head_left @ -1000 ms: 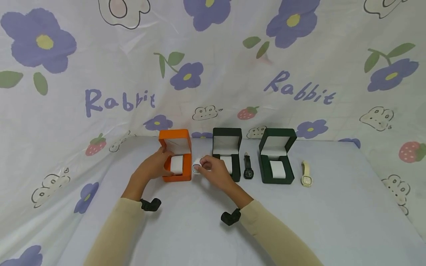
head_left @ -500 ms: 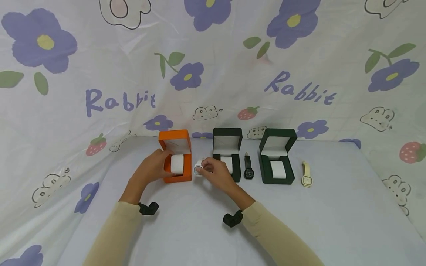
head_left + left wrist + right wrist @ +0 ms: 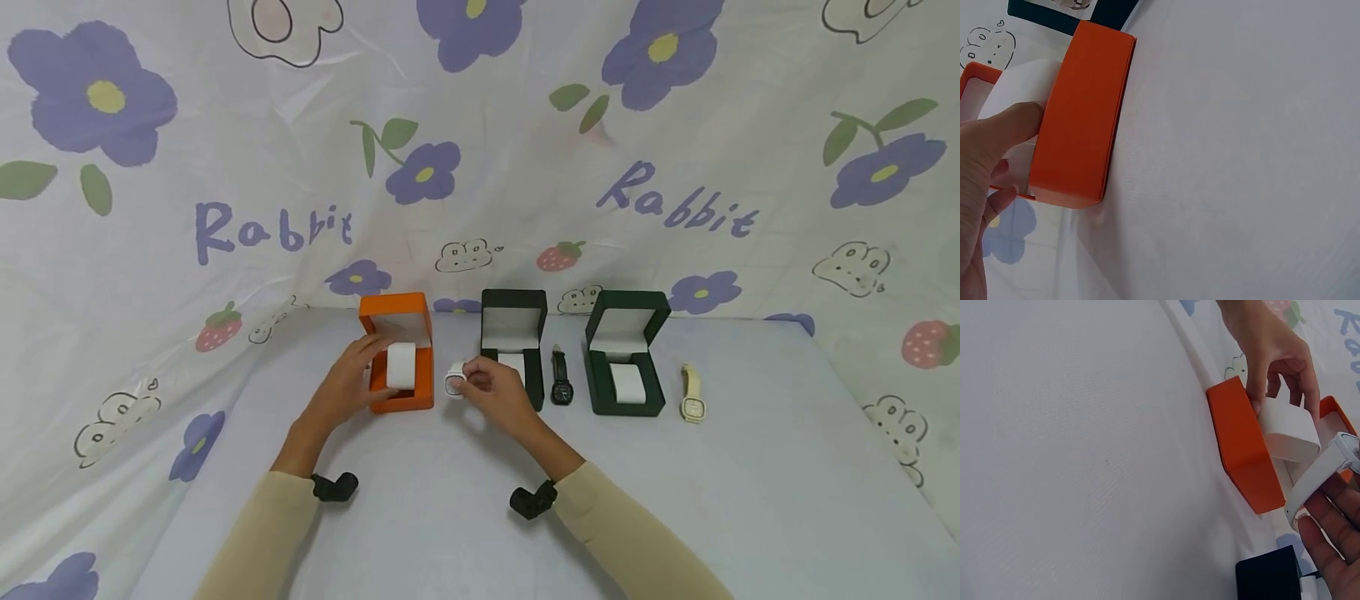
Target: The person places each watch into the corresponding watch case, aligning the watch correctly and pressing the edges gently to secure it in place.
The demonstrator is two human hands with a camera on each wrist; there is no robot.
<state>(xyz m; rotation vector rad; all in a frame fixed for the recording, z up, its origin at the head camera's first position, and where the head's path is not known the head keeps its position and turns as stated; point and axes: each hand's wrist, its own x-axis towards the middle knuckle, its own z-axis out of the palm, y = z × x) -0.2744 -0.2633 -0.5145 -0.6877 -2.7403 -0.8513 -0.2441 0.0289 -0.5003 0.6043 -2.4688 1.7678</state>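
My left hand (image 3: 341,390) grips a white watch cushion (image 3: 401,367) by its ends at the opened orange watch box (image 3: 393,305). In the right wrist view the cushion (image 3: 1291,428) stands partly above the box's front wall (image 3: 1244,447), with the thumb at its near end. To the right of that box, my right hand (image 3: 506,396) pinches a white wristwatch (image 3: 454,382) by its case, dial up. Its white strap (image 3: 1315,481) hangs down past the fingers in the right wrist view. The left wrist view shows the left thumb (image 3: 1019,122) against the cushion, behind the orange wall.
A dark watch box (image 3: 513,296), lid up, stands beyond the right hand, partly covered by it. Further right are a black wristwatch (image 3: 562,379), a dark green open watch box (image 3: 628,298) with a white cushion, and a gold wristwatch (image 3: 692,400). A patterned cloth hangs behind.
The cushion has risen a little in the orange box with the left hand. My right hand has shifted slightly right with the white wristwatch, away from the box.
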